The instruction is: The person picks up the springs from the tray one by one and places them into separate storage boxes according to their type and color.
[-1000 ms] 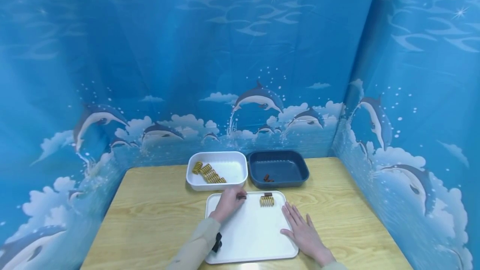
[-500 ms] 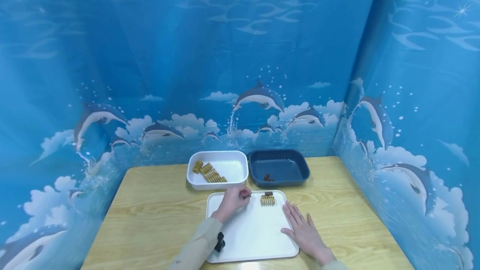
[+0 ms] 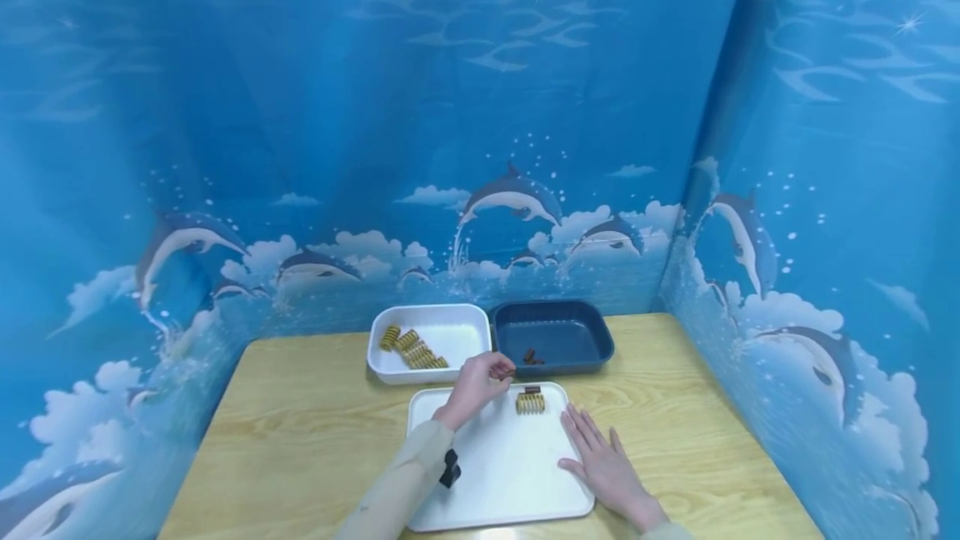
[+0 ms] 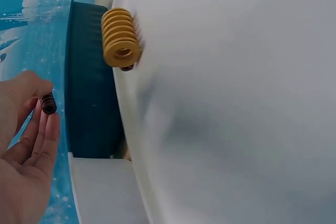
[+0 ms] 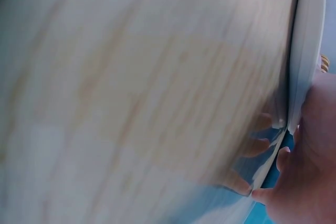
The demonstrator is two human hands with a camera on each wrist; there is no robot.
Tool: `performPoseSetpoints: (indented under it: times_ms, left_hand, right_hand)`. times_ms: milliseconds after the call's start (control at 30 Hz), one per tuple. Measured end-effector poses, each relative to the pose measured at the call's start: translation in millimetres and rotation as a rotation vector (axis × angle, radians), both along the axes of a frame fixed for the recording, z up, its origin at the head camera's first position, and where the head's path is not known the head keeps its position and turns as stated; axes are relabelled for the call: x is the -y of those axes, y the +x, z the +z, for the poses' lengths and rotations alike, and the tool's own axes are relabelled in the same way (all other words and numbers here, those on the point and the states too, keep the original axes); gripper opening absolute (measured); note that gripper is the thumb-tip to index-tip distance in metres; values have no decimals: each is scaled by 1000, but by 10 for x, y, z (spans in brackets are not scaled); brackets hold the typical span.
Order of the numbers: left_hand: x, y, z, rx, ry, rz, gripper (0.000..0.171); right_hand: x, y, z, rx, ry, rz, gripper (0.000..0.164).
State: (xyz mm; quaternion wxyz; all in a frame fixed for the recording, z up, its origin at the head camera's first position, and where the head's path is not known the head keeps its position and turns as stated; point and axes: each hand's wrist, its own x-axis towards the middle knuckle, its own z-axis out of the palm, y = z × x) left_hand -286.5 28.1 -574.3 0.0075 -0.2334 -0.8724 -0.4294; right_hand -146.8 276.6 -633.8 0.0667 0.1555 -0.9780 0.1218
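Observation:
My left hand (image 3: pixel 477 390) pinches a small dark brown spring (image 4: pixel 49 104) between thumb and fingers. In the head view it hovers over the far edge of the white tray (image 3: pixel 517 473), by the near side of the dark blue bin (image 3: pixel 573 367). On the tray, near its far right corner, lies a larger yellow spring (image 3: pixel 530 404). Another small brown spring (image 3: pixel 532 390) lies just behind that one. My right hand (image 3: pixel 609 473) rests on the tray's right edge with its fingers extended, holding nothing.
Behind the tray, a white bin (image 3: pixel 461 340) holds several yellow springs (image 3: pixel 416 350). Beside it, the blue bin contains a few small brown springs (image 3: pixel 531 357). Everything stands on a wooden table (image 3: pixel 300 440), with a dolphin-print curtain (image 3: pixel 375 148) around its back and sides.
My left hand has moved right and away from me with the small brown spring, from over the tray toward the blue bin. My right hand stays at the tray's edge.

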Motion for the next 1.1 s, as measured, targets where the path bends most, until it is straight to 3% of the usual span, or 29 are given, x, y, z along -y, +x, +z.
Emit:
performPoseSetpoints:
  times_ms: [233,433,600,800,933,1100]
  left_hand:
    - [-218,-241,151,-20,-15,16,14]
    - [-445,-476,206,0,-56,98,11]
    - [-591,-596,162,-54,-126,173,11]
    - [-785,-674,52,-63,-270,201,7]
    - [-861,-687,-32,-63,-322,244,2]
    - [-965,-682,-102,-119,-376,267,11]
  right_hand:
    - [-13,7,-8,-4,18,0,71]
    - [-16,0,-21,-19,12,-1,70]
    - [-15,-3,-28,-41,26,14,70]
    - [-48,-19,-70,-70,37,27,70]
    - [-50,-31,-115,-91,42,35,71]
    - [-87,-28,-146,-108,51,28,71]
